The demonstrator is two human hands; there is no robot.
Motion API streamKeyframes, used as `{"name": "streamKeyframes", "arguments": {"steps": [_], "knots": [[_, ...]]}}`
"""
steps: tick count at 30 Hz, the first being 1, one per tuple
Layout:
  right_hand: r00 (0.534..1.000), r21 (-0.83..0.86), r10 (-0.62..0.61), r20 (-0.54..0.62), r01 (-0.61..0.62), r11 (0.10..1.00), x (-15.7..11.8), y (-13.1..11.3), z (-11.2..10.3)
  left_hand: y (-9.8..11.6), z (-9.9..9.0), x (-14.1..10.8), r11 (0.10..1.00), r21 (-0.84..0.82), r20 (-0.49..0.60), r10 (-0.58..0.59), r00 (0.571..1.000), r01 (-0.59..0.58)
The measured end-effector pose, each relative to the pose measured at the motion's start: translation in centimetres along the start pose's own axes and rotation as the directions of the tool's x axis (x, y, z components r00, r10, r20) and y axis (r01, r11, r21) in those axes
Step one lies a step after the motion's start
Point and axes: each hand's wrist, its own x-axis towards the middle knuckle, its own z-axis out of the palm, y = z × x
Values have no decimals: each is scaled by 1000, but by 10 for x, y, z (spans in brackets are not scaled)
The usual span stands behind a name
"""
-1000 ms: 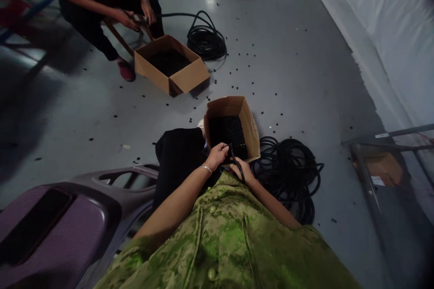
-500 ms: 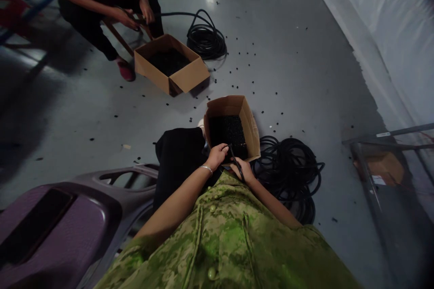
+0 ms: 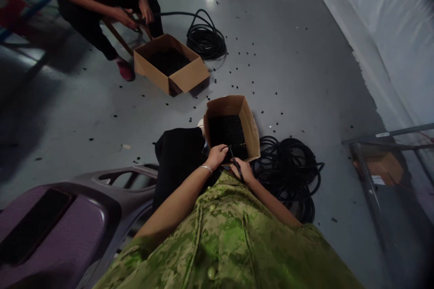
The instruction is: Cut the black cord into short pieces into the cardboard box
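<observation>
Over the near edge of a cardboard box [image 3: 251,133], my two hands work close together. My left hand [image 3: 216,157] is closed in a pinch on a thin black piece, mostly hidden by the fingers. My right hand [image 3: 244,170] is wrapped round a slim black tool [image 3: 235,160] that looks like scissors, its tip pointing up towards the left fingertips. Inside the box lies a heap of small black bits [image 3: 233,130]. Right of the box, by my right forearm, a tangled coil of black hose [image 3: 291,169] rests on the floor.
Across from me a seated person's hands [image 3: 137,17] hold a black hose above an open carton [image 3: 190,76]; another hose coil [image 3: 206,40] lies beside it. Small black pieces dot the floor. A purple chair [image 3: 84,221] with a phone [image 3: 35,226] stands left, a metal frame [image 3: 389,134] right.
Hardly anything differs. Both my hands stay in the same place with the same grip, and the boxes and coils have not moved.
</observation>
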Motion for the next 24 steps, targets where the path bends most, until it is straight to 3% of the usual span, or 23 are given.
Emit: {"name": "streamKeyframes", "arguments": {"steps": [3,10,15,20,24], "knots": [[1000,-12,9,-11,-10,1000,2,5,5,-1,0,3,1000,29,11,3,1000,-3],[999,60,12,-43,-9,998,5,8,12,2,1,3,991,-70,60,-113,992,117],[1000,161,27,-4,-26,987,7,-2,9,4,0,3,998,-52,-3,-38,999,37],[999,154,41,18,-43,987,10,-1,10,3,0,6,998,47,-19,-34,999,35],[998,154,64,14,-66,986,11,3,15,3,1,8,996,85,-22,41,999,-39]]}}
